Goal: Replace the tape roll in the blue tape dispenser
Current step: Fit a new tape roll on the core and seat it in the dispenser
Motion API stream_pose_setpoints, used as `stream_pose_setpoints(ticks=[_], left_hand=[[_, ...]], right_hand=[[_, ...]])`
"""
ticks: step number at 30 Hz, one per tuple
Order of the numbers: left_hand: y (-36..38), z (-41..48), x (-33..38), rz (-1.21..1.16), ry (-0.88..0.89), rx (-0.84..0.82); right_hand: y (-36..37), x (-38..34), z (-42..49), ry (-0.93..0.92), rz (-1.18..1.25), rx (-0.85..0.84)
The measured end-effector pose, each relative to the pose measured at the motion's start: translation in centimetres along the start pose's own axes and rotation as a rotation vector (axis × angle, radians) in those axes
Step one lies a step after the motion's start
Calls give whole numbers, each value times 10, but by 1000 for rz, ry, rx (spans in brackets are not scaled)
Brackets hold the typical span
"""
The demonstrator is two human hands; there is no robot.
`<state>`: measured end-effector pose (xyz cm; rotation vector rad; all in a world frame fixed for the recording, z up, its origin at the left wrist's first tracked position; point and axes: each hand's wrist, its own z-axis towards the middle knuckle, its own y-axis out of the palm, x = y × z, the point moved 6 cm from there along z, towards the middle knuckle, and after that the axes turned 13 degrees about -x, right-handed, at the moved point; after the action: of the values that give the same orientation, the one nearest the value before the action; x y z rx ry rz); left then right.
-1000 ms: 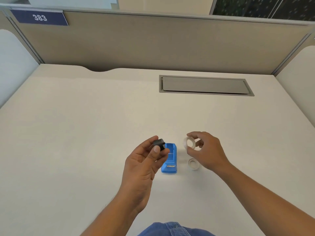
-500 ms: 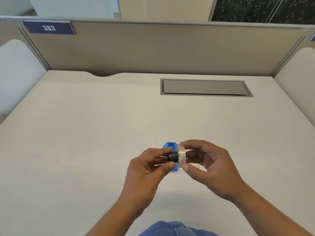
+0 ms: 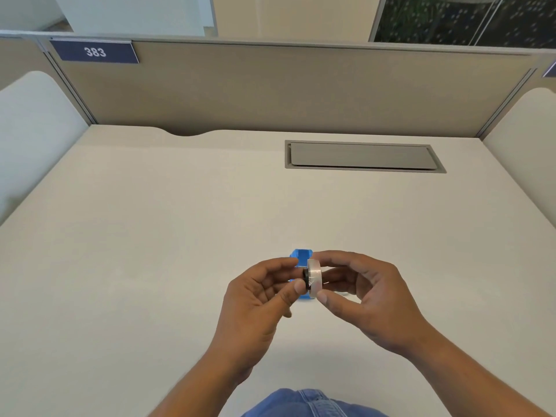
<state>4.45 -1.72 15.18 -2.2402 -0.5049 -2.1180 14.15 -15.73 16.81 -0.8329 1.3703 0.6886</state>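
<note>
Two hands | left hand [image 3: 255, 299] pinches black hub [image 3: 304, 276] | right hand [image 3: 370, 299] grips tape roll [image 3: 314, 276] | sign [image 3: 94, 51] "383"

Both forearms bare, no sleeves showing up to the frame edge. Left hand [image 3: 255, 308] and right hand [image 3: 371, 305]: no rings, watch, gloves or bands on the parts that show. Near edge, centre: blue denim [image 3: 310, 404] with a stitched seam, probably jeans.
</note>
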Motion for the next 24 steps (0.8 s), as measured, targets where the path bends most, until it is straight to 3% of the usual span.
stream_pose_setpoints(ticks=[19,24], left_hand=[[-5,6,-13,174,-70,72],[-8,12,-16,167,-74,69]], right_hand=[[3,6,3,24,7,6],[1,15,6,72,150,-14]])
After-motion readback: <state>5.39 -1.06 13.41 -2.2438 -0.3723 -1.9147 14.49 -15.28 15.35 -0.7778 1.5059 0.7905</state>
